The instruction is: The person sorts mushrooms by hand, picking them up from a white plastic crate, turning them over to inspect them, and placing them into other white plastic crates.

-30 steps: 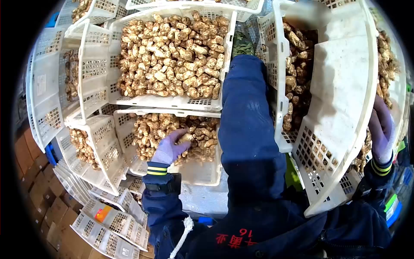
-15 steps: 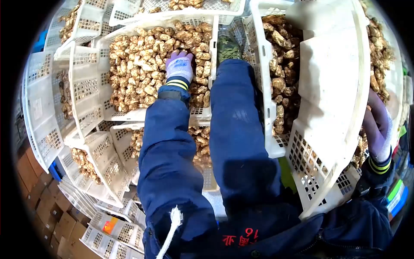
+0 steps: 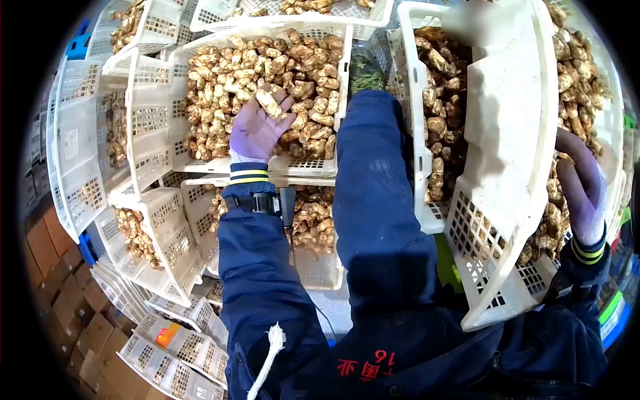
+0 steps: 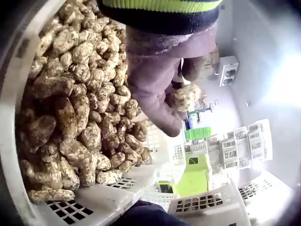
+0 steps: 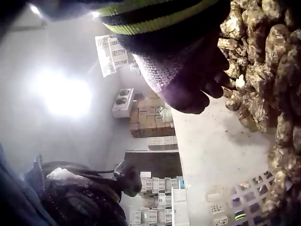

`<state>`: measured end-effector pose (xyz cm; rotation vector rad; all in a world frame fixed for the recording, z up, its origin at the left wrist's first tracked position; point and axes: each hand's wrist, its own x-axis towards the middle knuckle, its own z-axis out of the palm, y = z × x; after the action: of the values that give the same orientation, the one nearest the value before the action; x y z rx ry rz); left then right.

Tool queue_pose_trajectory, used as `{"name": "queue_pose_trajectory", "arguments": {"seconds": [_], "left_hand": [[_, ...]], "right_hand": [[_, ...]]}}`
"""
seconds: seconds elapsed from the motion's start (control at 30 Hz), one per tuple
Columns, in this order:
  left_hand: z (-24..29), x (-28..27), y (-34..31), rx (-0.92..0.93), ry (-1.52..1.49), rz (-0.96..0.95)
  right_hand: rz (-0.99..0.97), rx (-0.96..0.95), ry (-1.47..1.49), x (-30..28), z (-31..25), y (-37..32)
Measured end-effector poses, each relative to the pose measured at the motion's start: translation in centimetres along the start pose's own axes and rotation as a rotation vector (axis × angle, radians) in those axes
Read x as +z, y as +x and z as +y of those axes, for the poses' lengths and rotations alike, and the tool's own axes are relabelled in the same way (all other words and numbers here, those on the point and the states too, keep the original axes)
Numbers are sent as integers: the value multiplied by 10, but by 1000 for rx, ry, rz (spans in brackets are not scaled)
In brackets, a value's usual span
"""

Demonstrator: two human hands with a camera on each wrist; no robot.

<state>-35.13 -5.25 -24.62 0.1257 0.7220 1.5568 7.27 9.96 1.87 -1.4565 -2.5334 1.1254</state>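
My left hand (image 3: pixel 255 132), in a purple glove, is turned palm up above the front edge of a white crate (image 3: pixel 167 143) heaped with knobbly cream-and-brown pieces, mushroom-like or tuber-like. Its thumb and fingers hold one stubby piece (image 3: pixel 269 103); the left wrist view shows this piece (image 4: pixel 186 97) at the fingertips. At the far right, my gloved right hand (image 3: pixel 585 190) reaches beside another heap (image 3: pixel 580 80), fingers curled. A small brown bit (image 3: pixel 565 157) shows by its thumb tip; I cannot tell whether the fingers grip it. The right wrist view has the curled fingers (image 5: pixel 193 101) beside the heap.
A tall tilted white crate (image 3: pixel 513 133) stands between my body and the right heap, with darker pieces (image 3: pixel 440 120) inside. Below the left heap sits another partly filled crate (image 3: pixel 323 270). More crates (image 3: pixel 80 143) line the left; cardboard boxes (image 3: pixel 97 333) cover the floor there.
My left hand moved from the lower crate up into the upper heap, then drew back, turned palm up and holding a piece. My right hand stays at the right heap.
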Motion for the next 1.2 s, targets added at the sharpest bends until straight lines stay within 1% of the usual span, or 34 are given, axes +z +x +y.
{"name": "queue_pose_trajectory", "arguments": {"seconds": [0.07,0.17,0.2,0.23,0.27,0.3,0.37,0.4,0.43,0.47,0.5,0.53,0.57,0.6,0.63,0.7,0.77,0.8,0.87,0.9,0.93,0.97,1.0,1.03,1.07,1.1,1.13,1.17,1.2], "left_hand": [[-1,-2,4,-4,12,71],[-5,-2,15,-42,777,508],[-12,13,19,-154,1123,667],[-24,28,20,-133,1465,631],[-40,25,21,-82,1722,459],[-55,19,23,-23,1967,267],[-72,24,24,97,2375,-270],[-92,-7,29,170,2429,-324],[-99,-9,29,168,2506,-321],[-106,-19,31,187,2521,-284],[-106,-15,31,204,2538,-249],[-102,-11,31,17,2599,-209],[-92,9,34,-162,2649,-167],[-86,13,33,-158,2674,-84],[-82,9,34,-132,2682,-89],[-64,5,37,-140,2749,-113],[-23,7,45,-370,2435,370],[-3,-3,40,-222,2059,592],[38,-54,36,54,1601,712],[42,-60,36,189,1687,660],[46,-46,35,326,1775,612],[42,-32,37,466,2008,561],[30,15,43,331,1727,506],[9,31,53,381,2013,374],[-13,28,68,458,2278,66],[-39,39,73,489,2355,-58],[-60,33,90,321,2391,-174],[-82,5,101,341,2246,-155],[-87,-2,105,303,2281,-127]], "right_hand": [[4,-1,-11,0,2,-1],[-18,10,1,0,6,0],[-23,20,22,1,7,1],[-29,23,33,1,7,1],[-34,25,44,1,7,2],[-40,28,55,1,7,2],[-29,26,69,2,6,2],[-32,28,72,2,7,2],[-35,28,75,2,8,2],[-38,27,79,2,9,2],[-40,23,68,2,8,2],[-42,20,59,2,8,1],[-36,15,46,0,7,1],[-32,13,19,-2,7,1],[-31,13,-5,-3,5,0],[-25,6,-11,-3,2,0],[-20,1,15,-2,0,0],[-32,-21,17,-3,0,0],[-42,29,48,-1,1,0],[-48,49,66,0,0,0],[-39,42,32,1,-1,1],[-41,39,54,2,0,2],[-45,37,74,3,3,2],[-50,41,98,4,4,3],[-55,46,123,4,5,3],[-59,50,147,5,6,3],[-53,42,159,6,8,2],[-41,37,169,5,9,2],[-21,45,170,6,8,1]]}}
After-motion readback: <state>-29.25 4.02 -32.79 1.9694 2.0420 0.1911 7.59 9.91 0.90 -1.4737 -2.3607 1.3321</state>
